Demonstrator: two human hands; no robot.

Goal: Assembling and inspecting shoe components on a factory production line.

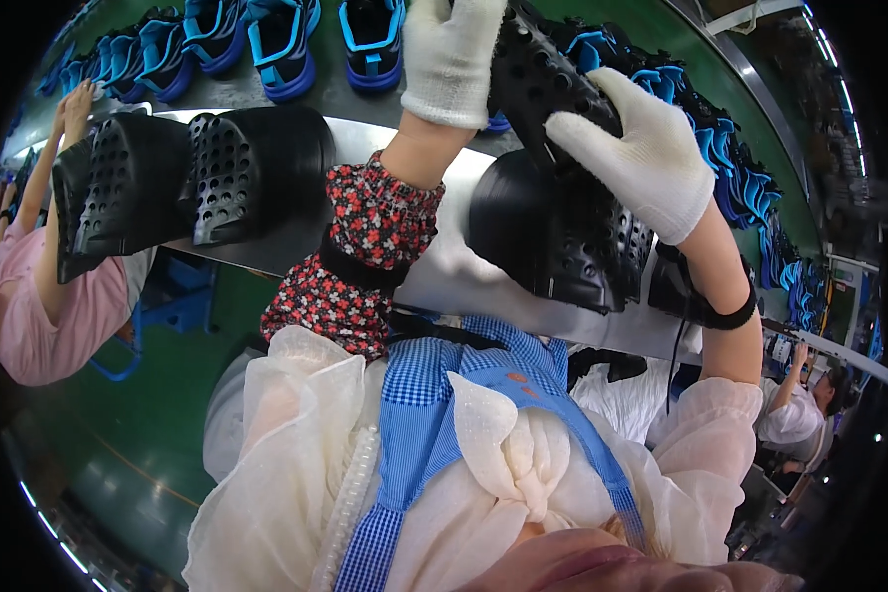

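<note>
Both my hands wear white knitted gloves. With its thumb on the near side, my right hand (651,148) is closed on a black perforated clog-like piece (543,84), tilted above the bench. Close by, my left hand (451,64) is against the left side of that piece; its fingers run to the upper edge of the picture and mostly do not show. Below my right hand stand more black perforated clog-like pieces (572,252). Two similar black pieces (252,163) stand on the bench to the left of my left forearm.
Black sneakers with bright blue trim (370,44) line the green surface (760,74) beyond the metal bench (444,271). At the left, a person in pink (64,306) reaches toward the sneakers. A person in white (794,409) sits far right. A blue stool (183,296) stands on the green floor.
</note>
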